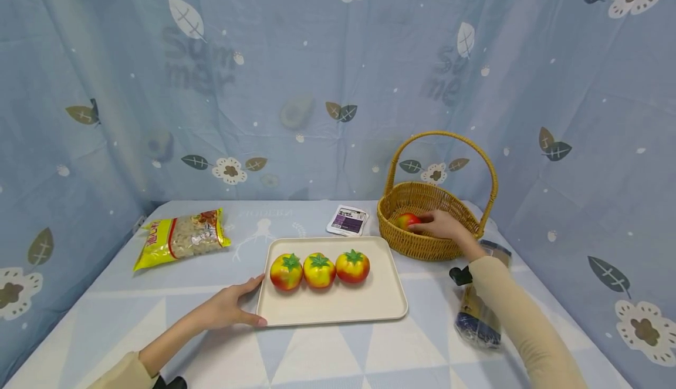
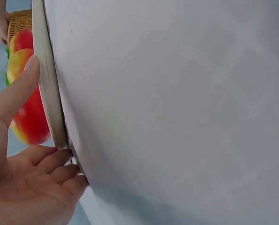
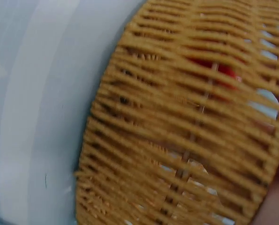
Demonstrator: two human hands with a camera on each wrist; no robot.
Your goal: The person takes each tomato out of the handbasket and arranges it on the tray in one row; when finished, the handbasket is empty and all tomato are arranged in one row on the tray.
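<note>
Three red-and-yellow tomatoes (image 1: 319,270) with green leafy tops stand in a row on a cream tray (image 1: 364,304). My left hand (image 1: 229,308) rests at the tray's near left corner, thumb and fingers spread against its edge. In the left wrist view the thumb (image 2: 24,82) touches the rim, and the fingertips lie low beside the tray. My right hand (image 1: 440,225) reaches into a wicker basket (image 1: 422,249) and holds a red-and-yellow tomato (image 1: 406,220) by its right side. Through the weave in the right wrist view, a bit of red (image 3: 219,70) shows; the hand is mostly hidden there.
A tall handle (image 1: 440,133) arches over the basket. Beneath my right forearm lies a dark, plastic-wrapped package (image 1: 477,321). A yellow snack bag (image 1: 185,237) lies at the back left, and a few printed cards (image 1: 347,220) lie behind the tray. Blue curtains surround the table.
</note>
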